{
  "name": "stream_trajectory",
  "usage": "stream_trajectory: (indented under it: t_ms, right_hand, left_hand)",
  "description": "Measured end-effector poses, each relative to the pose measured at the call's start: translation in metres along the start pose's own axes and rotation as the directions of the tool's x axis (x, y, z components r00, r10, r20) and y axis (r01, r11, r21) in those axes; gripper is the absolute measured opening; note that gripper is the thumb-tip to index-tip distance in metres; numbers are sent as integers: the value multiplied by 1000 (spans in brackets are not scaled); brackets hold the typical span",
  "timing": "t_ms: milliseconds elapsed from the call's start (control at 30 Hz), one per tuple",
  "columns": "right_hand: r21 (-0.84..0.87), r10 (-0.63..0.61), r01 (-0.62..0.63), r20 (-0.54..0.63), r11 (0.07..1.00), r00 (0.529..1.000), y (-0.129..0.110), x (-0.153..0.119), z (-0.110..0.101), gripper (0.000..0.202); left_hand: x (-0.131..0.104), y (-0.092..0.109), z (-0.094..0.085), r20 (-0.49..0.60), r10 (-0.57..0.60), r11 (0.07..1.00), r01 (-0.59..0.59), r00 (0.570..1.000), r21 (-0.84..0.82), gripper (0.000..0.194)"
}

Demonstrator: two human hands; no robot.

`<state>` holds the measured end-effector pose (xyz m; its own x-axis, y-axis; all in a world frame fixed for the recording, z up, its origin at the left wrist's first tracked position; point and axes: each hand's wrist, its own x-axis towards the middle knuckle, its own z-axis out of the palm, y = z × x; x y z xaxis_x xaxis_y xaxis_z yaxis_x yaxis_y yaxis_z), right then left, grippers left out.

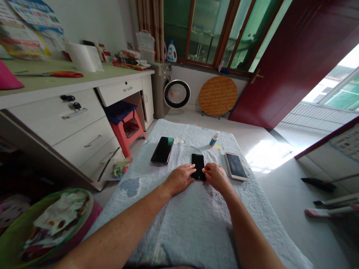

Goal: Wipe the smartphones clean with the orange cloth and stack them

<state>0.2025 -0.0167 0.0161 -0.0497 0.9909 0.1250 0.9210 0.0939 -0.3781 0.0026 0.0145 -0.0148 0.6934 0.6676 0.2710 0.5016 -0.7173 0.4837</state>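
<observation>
A small black smartphone (198, 164) lies face up on the cloth between my hands. My left hand (180, 178) rests palm down with its fingers stretched out, the fingertips touching the phone's left edge. At the phone's right edge, my right hand (217, 177) is closed in a pinch; what sits between its fingers is too small to make out. A larger black phone (163, 150) lies to the left. To the right is a white and gold phone (236, 166) with a dark screen. Beyond them stands a small spray bottle (213, 140) with a blue label.
A pale blue quilted cloth (190, 224) covers the table. Left are a white desk (81, 130), a red stool (127, 130) and a bin with crumpled tissues (56, 224). Behind stand a washing machine (162, 89) with its door ajar and a round wooden board (218, 95).
</observation>
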Motion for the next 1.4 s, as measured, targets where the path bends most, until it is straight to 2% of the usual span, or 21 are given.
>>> stream_trajectory:
  t_ms: [200,300,467,567,667,733,867,1100,1233,1400]
  right_hand:
    - [25,-32,28,172,999,984,-13,-18,-15,9]
    - [76,-45,29,214,997,976,-24,-23,-16,10]
    - [227,-113,72,174,971,978,-38,-23,-12,16]
    - [290,-118,106,26,951,993,-33,-19,-10,10]
    - [219,-155,169,-82,961,985,-21,-14,-4,17]
    - [152,-172,180,-69,972,983,-13,-11,1,23]
    - [65,-116,119,-59,991,992,-3,0,10,27]
    - [-94,-112,113,17,989,994,-7,44,7,27]
    - [-131,-100,103,30,986,994,-16,63,9,27]
    - [-124,-178,183,46,975,983,-22,63,15,26]
  left_hand:
    - [0,3,-2,3,-13,1000,13,1000,-12,38]
    - [1,2,-1,7,-17,1000,17,1000,-11,39]
    - [1,1,-1,10,-10,1000,10,1000,-19,38]
    - [-2,1,-2,-22,15,998,-16,1000,-53,43]
    - [-3,1,-2,-44,-19,997,16,999,-82,54]
    - [-3,1,-2,-46,-35,995,30,998,-90,54]
    - [-2,1,-1,-35,-11,996,8,999,-89,44]
    - [0,4,-6,-33,-6,991,2,999,-137,40]
    - [4,8,-5,-62,-68,988,59,996,-143,55]
    - [6,7,3,-178,-97,987,72,979,-143,97]
